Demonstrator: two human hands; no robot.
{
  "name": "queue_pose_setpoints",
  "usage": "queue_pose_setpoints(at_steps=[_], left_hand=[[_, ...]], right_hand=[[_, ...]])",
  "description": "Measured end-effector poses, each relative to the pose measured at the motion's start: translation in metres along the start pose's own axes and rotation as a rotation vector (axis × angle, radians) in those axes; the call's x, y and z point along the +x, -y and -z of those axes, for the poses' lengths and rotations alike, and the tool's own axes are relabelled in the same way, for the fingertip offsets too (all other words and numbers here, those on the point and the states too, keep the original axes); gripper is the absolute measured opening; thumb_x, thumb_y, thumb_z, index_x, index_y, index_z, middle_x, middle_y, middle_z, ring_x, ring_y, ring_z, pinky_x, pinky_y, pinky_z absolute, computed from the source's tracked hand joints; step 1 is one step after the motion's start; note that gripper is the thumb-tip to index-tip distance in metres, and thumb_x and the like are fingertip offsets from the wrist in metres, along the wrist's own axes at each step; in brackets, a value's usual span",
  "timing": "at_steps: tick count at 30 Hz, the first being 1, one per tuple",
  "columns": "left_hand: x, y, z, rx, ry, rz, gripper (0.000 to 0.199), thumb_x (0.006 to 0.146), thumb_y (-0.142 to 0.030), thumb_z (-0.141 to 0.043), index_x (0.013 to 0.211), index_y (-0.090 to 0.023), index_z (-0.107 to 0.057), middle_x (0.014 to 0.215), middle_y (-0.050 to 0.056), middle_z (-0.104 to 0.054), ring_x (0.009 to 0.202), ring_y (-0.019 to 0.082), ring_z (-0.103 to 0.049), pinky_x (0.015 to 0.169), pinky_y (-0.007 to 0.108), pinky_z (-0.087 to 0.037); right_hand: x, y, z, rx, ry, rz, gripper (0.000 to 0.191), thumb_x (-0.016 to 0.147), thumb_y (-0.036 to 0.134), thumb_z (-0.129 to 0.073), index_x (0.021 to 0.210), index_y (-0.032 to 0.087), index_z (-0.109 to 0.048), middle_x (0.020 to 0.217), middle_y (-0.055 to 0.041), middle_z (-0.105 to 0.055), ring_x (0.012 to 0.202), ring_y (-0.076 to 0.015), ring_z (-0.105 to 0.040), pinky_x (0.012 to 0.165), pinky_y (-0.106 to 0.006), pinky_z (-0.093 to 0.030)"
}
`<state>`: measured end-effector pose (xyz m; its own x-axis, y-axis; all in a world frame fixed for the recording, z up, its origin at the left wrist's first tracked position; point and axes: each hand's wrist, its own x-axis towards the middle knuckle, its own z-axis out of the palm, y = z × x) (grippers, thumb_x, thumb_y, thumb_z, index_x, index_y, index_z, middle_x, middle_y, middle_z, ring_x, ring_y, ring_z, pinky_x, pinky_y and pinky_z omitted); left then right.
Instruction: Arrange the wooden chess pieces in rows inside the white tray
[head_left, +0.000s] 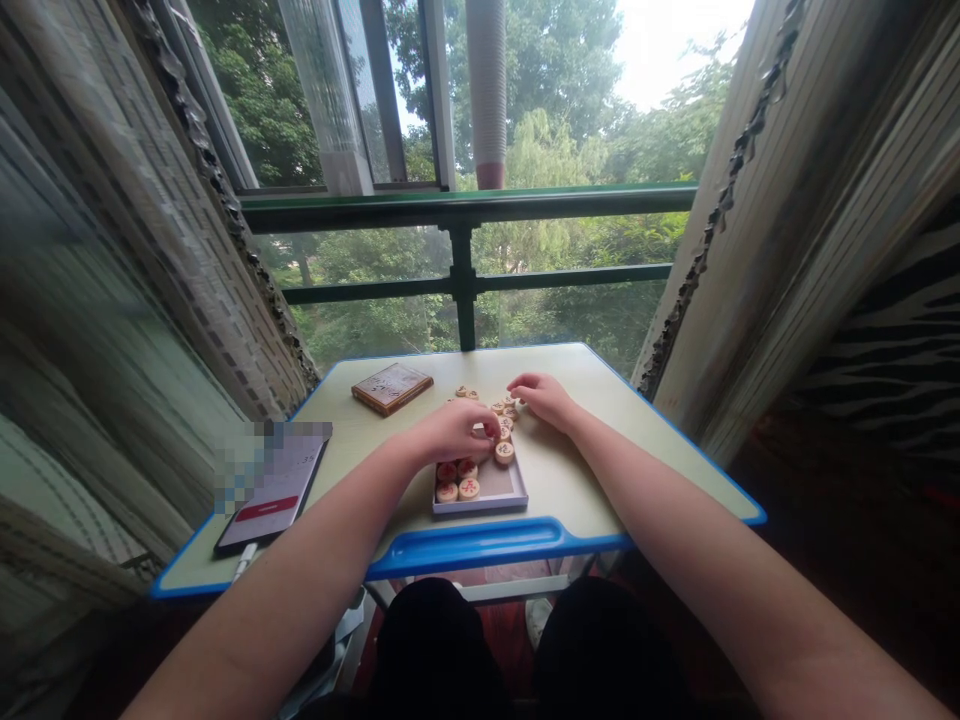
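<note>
A shallow white box (pixel 519 502) sits near the front of the pale table. Round wooden pieces with red characters (pixel 469 489) stand in its left part, and another wooden piece (pixel 504 454) lies toward its right side. Over the box, my left hand (pixel 459 430) has its fingers curled, thumb and fingertips close together; what they hold, if anything, is hidden. My right hand (pixel 541 396) is beyond the box to the right, fingers bent, its fingertips beside a group of loose pieces (pixel 510 409). Whether it grips one cannot be made out.
The table (pixel 645 460) has a blue edge and a blue front tray (pixel 476 543). A flat wooden box (pixel 391 387) lies at the back left. A phone (pixel 279 495) with a white cable rests at the left edge. Curtains and a green railing (pixel 465 207) stand beyond.
</note>
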<state>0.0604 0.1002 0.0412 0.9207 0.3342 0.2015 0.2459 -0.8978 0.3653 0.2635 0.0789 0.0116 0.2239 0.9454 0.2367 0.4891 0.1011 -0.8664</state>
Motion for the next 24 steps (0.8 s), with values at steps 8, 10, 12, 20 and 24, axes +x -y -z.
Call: queue_pose_setpoints(at_steps=[8, 10, 12, 20, 24], left_hand=[[-0.0009, -0.0055, 0.0029, 0.014, 0.004, 0.012, 0.009, 0.068, -0.021, -0.06, 0.075, -0.017, -0.065, 0.078, 0.001, -0.064, 0.073, 0.013, -0.055, 0.069, 0.022, -0.041], [-0.0011, -0.0064, 0.0037, 0.011, 0.016, 0.013, 0.007, 0.067, -0.021, -0.06, 0.073, -0.017, -0.063, 0.076, 0.0, -0.063, 0.071, 0.013, -0.054, 0.067, 0.022, -0.04], [-0.0014, -0.0071, 0.0043, 0.007, 0.028, 0.013, 0.005, 0.066, -0.02, -0.059, 0.07, -0.016, -0.061, 0.074, 0.0, -0.062, 0.07, 0.012, -0.053, 0.065, 0.022, -0.039], [-0.0024, -0.0087, 0.0032, -0.003, 0.035, -0.016, 0.014, 0.065, -0.028, -0.065, 0.074, -0.017, -0.062, 0.075, 0.0, -0.06, 0.069, 0.012, -0.051, 0.063, 0.022, -0.038], [-0.0015, -0.0102, 0.001, -0.006, 0.034, -0.034, 0.021, 0.069, -0.038, -0.065, 0.072, -0.017, -0.063, 0.073, 0.001, -0.06, 0.067, 0.012, -0.052, 0.063, 0.023, -0.039]], right_hand=[[0.0, 0.0009, 0.001, -0.006, 0.006, -0.005, 0.016, 0.064, 0.021, -0.053, 0.074, 0.016, -0.065, 0.068, 0.0, -0.062, 0.064, -0.012, -0.053, 0.064, -0.024, -0.042], [-0.0001, 0.0007, 0.0013, -0.007, 0.008, -0.008, 0.016, 0.064, 0.02, -0.053, 0.074, 0.016, -0.065, 0.068, -0.0002, -0.062, 0.065, -0.012, -0.053, 0.064, -0.024, -0.042], [-0.0001, 0.0004, 0.0013, -0.008, 0.011, -0.012, 0.016, 0.064, 0.02, -0.053, 0.074, 0.016, -0.065, 0.069, -0.0003, -0.062, 0.065, -0.0121, -0.054, 0.065, -0.024, -0.042], [-0.0007, 0.0009, 0.0007, -0.013, 0.0, -0.008, 0.015, 0.064, 0.021, -0.053, 0.073, 0.017, -0.065, 0.065, 0.0008, -0.061, 0.064, -0.0121, -0.053, 0.064, -0.024, -0.042], [-0.0018, 0.0018, 0.0015, -0.007, 0.011, -0.005, 0.016, 0.064, 0.022, -0.054, 0.074, 0.017, -0.065, 0.066, 0.0006, -0.061, 0.065, -0.0124, -0.054, 0.064, -0.024, -0.042]])
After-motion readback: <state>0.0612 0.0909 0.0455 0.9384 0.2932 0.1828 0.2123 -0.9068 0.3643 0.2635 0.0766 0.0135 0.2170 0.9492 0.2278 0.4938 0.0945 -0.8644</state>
